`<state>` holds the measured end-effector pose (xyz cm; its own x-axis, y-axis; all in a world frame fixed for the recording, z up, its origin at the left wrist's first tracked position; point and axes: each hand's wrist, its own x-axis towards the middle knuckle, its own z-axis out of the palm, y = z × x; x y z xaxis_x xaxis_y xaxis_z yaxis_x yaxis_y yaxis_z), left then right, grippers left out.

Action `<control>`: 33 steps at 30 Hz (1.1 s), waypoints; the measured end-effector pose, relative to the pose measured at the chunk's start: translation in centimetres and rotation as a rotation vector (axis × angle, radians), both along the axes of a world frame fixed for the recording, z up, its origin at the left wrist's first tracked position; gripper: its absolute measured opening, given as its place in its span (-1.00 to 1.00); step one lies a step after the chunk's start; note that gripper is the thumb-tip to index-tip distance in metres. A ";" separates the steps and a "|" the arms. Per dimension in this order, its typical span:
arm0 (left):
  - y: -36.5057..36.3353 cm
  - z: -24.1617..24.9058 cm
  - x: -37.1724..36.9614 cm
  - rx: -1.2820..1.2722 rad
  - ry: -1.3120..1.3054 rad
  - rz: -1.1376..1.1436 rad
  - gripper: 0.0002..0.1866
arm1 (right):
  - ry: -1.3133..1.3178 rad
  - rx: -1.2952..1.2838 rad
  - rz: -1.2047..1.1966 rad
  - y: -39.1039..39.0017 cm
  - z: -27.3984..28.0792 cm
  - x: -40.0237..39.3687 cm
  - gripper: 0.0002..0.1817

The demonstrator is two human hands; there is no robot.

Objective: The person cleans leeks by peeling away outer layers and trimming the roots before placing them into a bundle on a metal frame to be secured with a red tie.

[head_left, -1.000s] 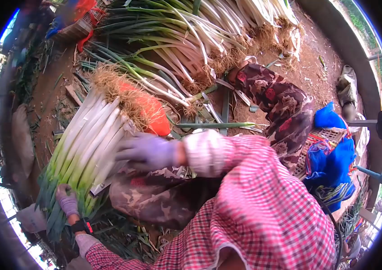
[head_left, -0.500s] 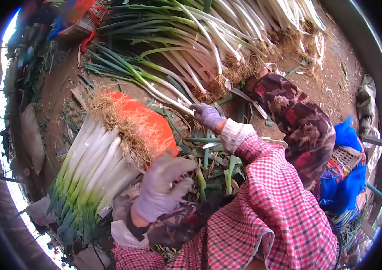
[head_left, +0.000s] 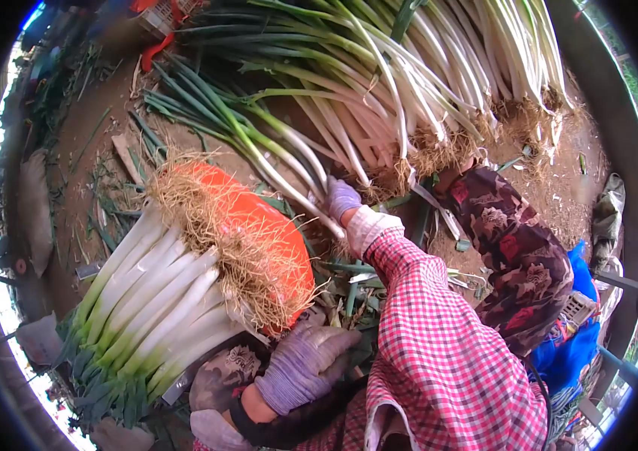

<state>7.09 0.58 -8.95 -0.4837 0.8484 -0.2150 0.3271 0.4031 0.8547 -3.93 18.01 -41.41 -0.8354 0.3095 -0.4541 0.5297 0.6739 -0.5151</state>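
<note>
My right hand [head_left: 343, 198], in a pale purple glove, is closed around the lower end of a leek [head_left: 305, 156]. A second leek [head_left: 286, 181] lies just beside it, its white end passing below my fingers. Both leeks point their green leaves to the upper left. My left hand [head_left: 305, 368], also gloved, is held low near my knee with its fingers stretched out and nothing visible in it. Left of it lies a row of leeks [head_left: 157, 282] with white stems and bushy roots [head_left: 232, 263]. The roots rest against an orange rounded object [head_left: 259, 218].
A large pile of rooted leeks [head_left: 424, 83] spreads across the top. Near my right knee [head_left: 510, 225], a blade-like strip [head_left: 437, 207] lies by the roots. Leaf scraps litter the soil. A blue bag [head_left: 571, 331] and basket stand at right; a metal frame [head_left: 623, 113] curves along the edge.
My view has shifted. My right hand has moved off the end of the one leek to the leek beside it. My left hand has lowered, its fingers less spread.
</note>
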 end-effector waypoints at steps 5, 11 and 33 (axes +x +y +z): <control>0.2 0.0 -0.1 -0.111 0.019 -0.102 -0.65 | -0.135 -0.062 0.150 2.1 3.2 -0.8 -0.53; 1.3 -0.4 0.0 -0.159 0.065 -0.131 -0.64 | 0.608 0.370 0.060 11.7 12.4 -5.0 -0.41; 7.1 -2.7 -1.6 -0.249 0.167 -0.352 -0.70 | 0.279 0.190 -0.044 17.8 15.3 -8.6 -0.68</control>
<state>5.51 7.64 -11.61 -0.2203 0.8997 -0.3768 0.6058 0.4290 0.6701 -12.54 35.85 -26.14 -0.9034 0.4052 -0.1404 0.4165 0.7514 -0.5117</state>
